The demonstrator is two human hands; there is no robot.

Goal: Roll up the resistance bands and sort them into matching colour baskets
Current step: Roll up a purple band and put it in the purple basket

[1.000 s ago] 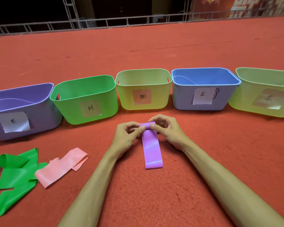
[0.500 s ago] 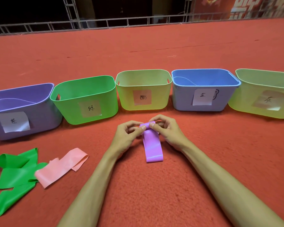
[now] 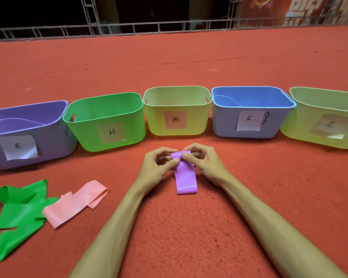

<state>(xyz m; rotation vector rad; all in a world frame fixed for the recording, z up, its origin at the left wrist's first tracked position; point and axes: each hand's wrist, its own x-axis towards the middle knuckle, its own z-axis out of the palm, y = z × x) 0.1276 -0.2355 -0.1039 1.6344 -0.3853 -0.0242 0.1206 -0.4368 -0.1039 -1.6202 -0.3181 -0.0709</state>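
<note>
The left hand (image 3: pixel 157 167) and right hand (image 3: pixel 205 163) pinch the rolled far end of the purple band (image 3: pixel 186 177), which lies in the middle of the carpet (image 3: pixel 189 237); soft, light and springy, it probably wants holding at the roll's sides.

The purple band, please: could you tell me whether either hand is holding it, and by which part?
Both: the left hand and right hand pinch the purple band at its rolled far end; its near end lies free.

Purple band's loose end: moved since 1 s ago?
Yes. The loose end of the purple band has slid away from the person, toward the middle yellow-green basket, as the left hand and right hand roll it; the flat tail is shorter.
</note>
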